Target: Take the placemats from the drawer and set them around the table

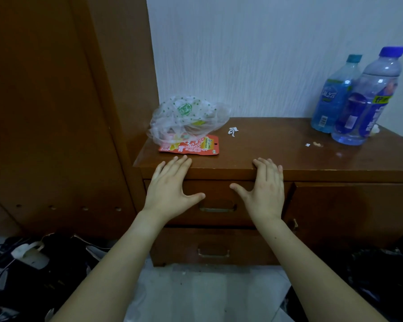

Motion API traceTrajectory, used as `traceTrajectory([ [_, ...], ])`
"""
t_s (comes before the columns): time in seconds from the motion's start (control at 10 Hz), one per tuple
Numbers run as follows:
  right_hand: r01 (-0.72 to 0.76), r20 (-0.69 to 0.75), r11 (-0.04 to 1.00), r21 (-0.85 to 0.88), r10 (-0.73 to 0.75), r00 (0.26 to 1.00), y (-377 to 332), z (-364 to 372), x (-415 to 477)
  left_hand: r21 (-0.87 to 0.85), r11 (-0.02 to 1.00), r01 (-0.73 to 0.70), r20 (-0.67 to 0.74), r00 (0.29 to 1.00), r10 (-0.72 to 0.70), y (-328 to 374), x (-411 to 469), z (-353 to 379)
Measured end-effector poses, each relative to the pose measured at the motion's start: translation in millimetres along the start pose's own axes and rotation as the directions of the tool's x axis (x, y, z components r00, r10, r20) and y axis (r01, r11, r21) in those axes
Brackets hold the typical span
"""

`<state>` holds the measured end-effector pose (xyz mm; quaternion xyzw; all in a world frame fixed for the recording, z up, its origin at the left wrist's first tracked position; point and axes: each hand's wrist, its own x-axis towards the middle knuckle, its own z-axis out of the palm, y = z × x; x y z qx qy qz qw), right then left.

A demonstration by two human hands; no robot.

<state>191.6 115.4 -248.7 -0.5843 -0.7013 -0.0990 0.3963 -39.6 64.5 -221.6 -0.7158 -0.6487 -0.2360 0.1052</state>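
Observation:
A brown wooden cabinet (pixel 288 156) stands against the wall with two closed drawers on its left side. The upper drawer (pixel 219 194) has a brass handle (pixel 218 208). Below it is the lower drawer (pixel 214 242). My left hand (pixel 170 189) lies flat in front of the upper drawer's left part, fingers spread and reaching the cabinet's top edge. My right hand (pixel 265 189) is spread the same way over the drawer's right part. Neither hand holds anything. No placemats are visible.
On the cabinet top lie a crumpled plastic bag (pixel 186 117), a red snack packet (pixel 196 146), paper scraps (pixel 233 131) and two blue water bottles (pixel 358 98). A cabinet door (pixel 349 212) is to the right. A tall wooden panel (pixel 56 112) stands left. Dark clutter (pixel 33 263) covers the floor.

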Motion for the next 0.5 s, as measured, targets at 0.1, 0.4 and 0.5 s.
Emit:
traceTrajectory([
  [0.1, 0.038, 0.135, 0.999, -0.028, -0.034, 0.990, 2.8, -10.3, 0.4, 0.002, 1.000, 0.004, 0.065, 0.998, -0.004, 2.9, 0.9, -6.2],
  [0.4, 0.100, 0.497, 0.989, 0.108, -0.140, 0.856, -16.7, -129.0, 44.9, -0.114, 0.990, 0.086, 0.251, 0.966, -0.055, 40.2, 11.3, -110.5],
  [0.5, 0.014, 0.527, 0.989, 0.150, -0.092, 0.845, -44.2, -192.2, 70.0, -0.153, 0.983, 0.102, 0.262, 0.963, -0.059, 59.2, 16.4, -173.1],
])
